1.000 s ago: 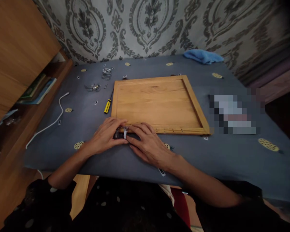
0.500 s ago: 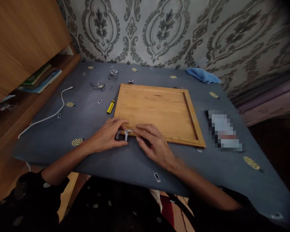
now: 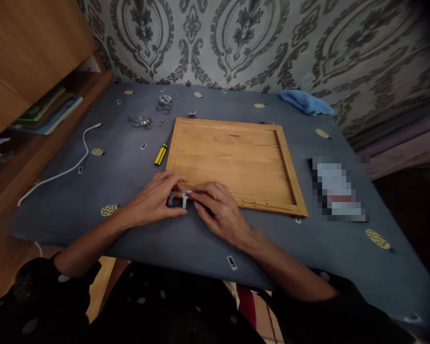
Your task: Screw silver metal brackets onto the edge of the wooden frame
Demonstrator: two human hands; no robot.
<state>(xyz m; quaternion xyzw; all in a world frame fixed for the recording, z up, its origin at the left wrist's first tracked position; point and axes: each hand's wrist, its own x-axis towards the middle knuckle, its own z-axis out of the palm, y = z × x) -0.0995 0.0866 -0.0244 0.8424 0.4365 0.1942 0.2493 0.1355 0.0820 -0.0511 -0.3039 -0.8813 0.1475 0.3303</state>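
A flat wooden panel with a raised frame [image 3: 232,160] lies on the grey-blue cloth-covered table [image 3: 129,172]. At its near left corner sits a small metal hinge [image 3: 181,197]. My left hand [image 3: 154,198] curls around the hinge from the left, fingers pinching it. My right hand [image 3: 218,210] presses on the hinge and the frame's near edge from the right, fingers bent and close together.
A yellow-handled screwdriver [image 3: 161,152] lies left of the panel. More metal hinges [image 3: 165,102] and small parts [image 3: 140,121] sit at the far left. A white cable [image 3: 75,160] trails to the left edge. A blue cloth [image 3: 306,101] lies far right. Wooden shelves with books [image 3: 45,112] stand left.
The view has swung slightly. Both hands stay at the panel's near left corner; my right hand has drawn back in against the hinge after lifting off a little.
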